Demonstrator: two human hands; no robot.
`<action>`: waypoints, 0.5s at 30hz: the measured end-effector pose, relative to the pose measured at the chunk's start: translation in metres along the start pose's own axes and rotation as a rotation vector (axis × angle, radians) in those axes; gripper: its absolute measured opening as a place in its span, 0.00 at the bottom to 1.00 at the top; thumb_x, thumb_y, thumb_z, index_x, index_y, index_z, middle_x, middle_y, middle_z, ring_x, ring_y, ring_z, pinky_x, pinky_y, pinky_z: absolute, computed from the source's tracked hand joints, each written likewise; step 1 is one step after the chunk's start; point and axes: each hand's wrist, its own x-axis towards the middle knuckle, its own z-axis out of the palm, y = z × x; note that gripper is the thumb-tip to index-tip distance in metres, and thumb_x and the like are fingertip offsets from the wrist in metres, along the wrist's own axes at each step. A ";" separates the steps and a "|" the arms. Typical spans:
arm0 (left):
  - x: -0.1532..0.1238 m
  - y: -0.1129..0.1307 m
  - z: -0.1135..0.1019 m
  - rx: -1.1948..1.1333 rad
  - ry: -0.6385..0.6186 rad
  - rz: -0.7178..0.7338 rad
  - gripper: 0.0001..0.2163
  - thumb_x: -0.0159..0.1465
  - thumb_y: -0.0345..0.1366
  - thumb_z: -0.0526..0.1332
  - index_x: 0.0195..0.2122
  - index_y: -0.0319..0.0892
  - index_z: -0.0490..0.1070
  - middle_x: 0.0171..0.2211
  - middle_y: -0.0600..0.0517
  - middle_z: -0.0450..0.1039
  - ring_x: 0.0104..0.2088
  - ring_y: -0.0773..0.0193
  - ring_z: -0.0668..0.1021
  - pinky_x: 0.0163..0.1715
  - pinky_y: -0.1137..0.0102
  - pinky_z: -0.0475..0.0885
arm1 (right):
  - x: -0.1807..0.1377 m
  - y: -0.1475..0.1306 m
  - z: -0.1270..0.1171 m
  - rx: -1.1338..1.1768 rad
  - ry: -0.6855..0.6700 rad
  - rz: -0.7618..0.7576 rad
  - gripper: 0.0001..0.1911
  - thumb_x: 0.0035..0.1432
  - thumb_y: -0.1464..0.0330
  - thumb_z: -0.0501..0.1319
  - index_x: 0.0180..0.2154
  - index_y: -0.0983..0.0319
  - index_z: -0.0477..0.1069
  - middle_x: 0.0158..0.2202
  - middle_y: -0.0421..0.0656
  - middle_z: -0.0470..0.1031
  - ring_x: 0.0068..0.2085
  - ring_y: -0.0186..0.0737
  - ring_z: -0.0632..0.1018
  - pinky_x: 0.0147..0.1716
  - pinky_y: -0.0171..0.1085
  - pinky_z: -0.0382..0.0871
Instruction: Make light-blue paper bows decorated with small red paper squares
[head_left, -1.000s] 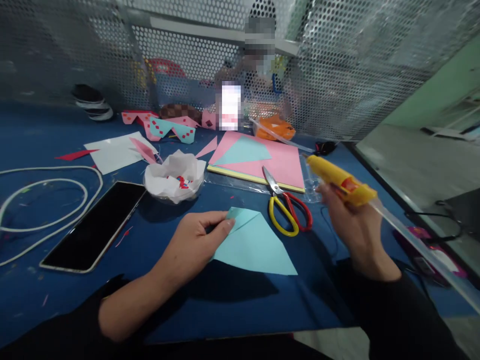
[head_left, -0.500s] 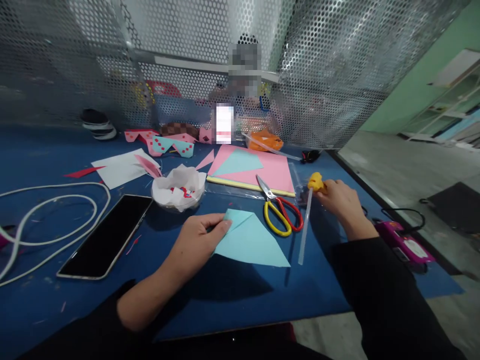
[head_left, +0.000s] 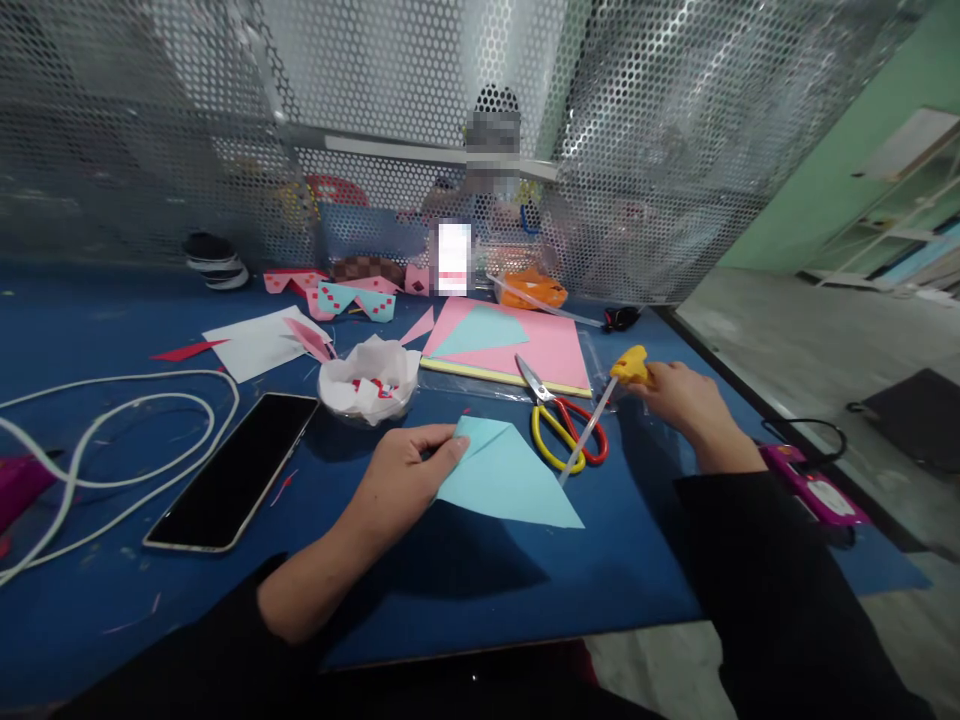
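A light blue folded paper (head_left: 510,478) lies on the blue table (head_left: 465,580) in front of me. My left hand (head_left: 409,475) pinches its folded left corner against the table. My right hand (head_left: 679,395) is closed round a yellow glue gun (head_left: 630,365) set down near the table's right side. A clear glue stick (head_left: 585,435) juts from the gun toward the paper, lying across the scissors (head_left: 559,420) with red and yellow handles.
A black phone (head_left: 236,470) and white cable (head_left: 112,440) lie at left. A bowl of white paper scraps (head_left: 367,380), a pink sheet stack (head_left: 517,345), cut paper pieces (head_left: 345,295) and a pink device (head_left: 814,490) surround the work. A person sits behind the perforated metal screen (head_left: 675,150).
My right hand brought the glue gun down from the air to the table beside the scissors; its glue stick now points toward the blue paper. The left hand stayed on the paper.
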 end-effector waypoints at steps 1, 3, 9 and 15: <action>-0.001 0.000 0.000 0.007 0.007 0.005 0.13 0.62 0.44 0.61 0.33 0.42 0.82 0.23 0.54 0.71 0.24 0.67 0.67 0.22 0.74 0.61 | -0.003 -0.001 -0.003 0.020 0.038 -0.004 0.16 0.59 0.61 0.62 0.40 0.67 0.76 0.38 0.59 0.77 0.38 0.56 0.78 0.35 0.44 0.64; -0.002 0.001 0.000 0.024 0.017 0.017 0.12 0.62 0.43 0.61 0.32 0.42 0.82 0.24 0.54 0.72 0.25 0.66 0.67 0.23 0.73 0.61 | -0.012 -0.006 -0.015 0.074 0.140 -0.020 0.16 0.58 0.62 0.63 0.43 0.67 0.76 0.42 0.61 0.77 0.41 0.58 0.78 0.37 0.46 0.65; -0.003 0.004 0.000 0.089 -0.008 0.074 0.12 0.62 0.42 0.60 0.28 0.42 0.79 0.24 0.55 0.71 0.26 0.67 0.67 0.24 0.74 0.61 | -0.053 -0.061 -0.063 0.420 0.458 -0.158 0.13 0.67 0.62 0.55 0.43 0.60 0.74 0.42 0.48 0.77 0.40 0.44 0.78 0.40 0.41 0.70; -0.004 0.006 -0.004 0.074 -0.116 0.136 0.13 0.63 0.43 0.60 0.26 0.41 0.77 0.23 0.55 0.68 0.25 0.67 0.67 0.22 0.75 0.61 | -0.073 -0.124 -0.071 1.159 -0.432 -0.778 0.14 0.63 0.60 0.61 0.49 0.58 0.74 0.45 0.44 0.78 0.43 0.40 0.78 0.39 0.38 0.72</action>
